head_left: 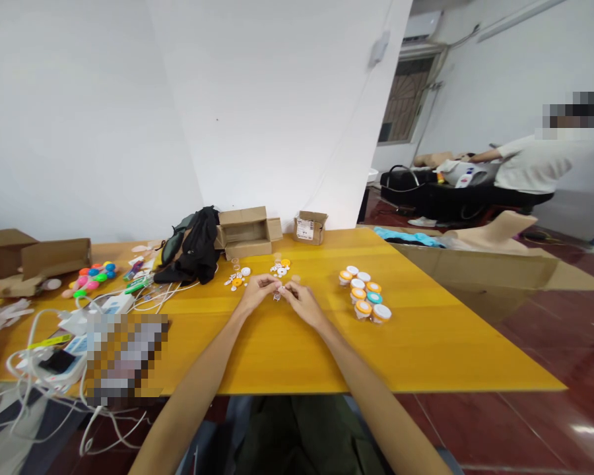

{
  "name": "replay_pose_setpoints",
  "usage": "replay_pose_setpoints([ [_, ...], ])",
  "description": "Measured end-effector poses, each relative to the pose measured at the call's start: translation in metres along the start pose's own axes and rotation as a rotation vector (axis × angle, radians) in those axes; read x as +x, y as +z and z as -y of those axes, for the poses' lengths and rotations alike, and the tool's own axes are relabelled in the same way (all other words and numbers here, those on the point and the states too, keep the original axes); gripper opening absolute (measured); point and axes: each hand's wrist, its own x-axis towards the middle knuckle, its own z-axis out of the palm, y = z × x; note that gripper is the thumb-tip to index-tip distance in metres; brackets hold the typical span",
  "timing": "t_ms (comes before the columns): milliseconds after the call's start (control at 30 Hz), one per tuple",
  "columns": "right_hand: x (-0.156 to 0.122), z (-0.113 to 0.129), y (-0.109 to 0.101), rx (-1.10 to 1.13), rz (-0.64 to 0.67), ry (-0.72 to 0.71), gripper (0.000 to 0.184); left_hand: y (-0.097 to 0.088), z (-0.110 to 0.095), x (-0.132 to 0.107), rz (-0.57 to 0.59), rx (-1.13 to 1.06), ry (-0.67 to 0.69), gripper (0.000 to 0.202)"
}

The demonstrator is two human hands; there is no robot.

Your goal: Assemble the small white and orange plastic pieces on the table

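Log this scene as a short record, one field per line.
Surface: wooden table
Left hand: fingertips at a small piece, grip too small to tell
Right hand: fingertips at the same piece, close to the left hand's
Beyond the hands: loose small parts, white and orange
Right of the hands: group of lidded containers, lids orange, white and teal
Near the wall: black bag, open cardboard box
Background: person in a white top
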Motion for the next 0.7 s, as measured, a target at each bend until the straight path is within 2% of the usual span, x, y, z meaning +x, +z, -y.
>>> replay_pose_setpoints([
  [233, -0.0009, -0.0048, -0.0001, -0.128, -0.084, 0.005, 0.035, 0.0008, -0.0017, -0.0014, 0.038, -0.076, -0.056, 0.041],
  [700, 0.0001, -0.0099, -0.002, -0.143, -0.066, 0.043, 0.043, 0.0013, -0.0048, -0.0024, 0.103, -0.055, -0.065, 0.045],
])
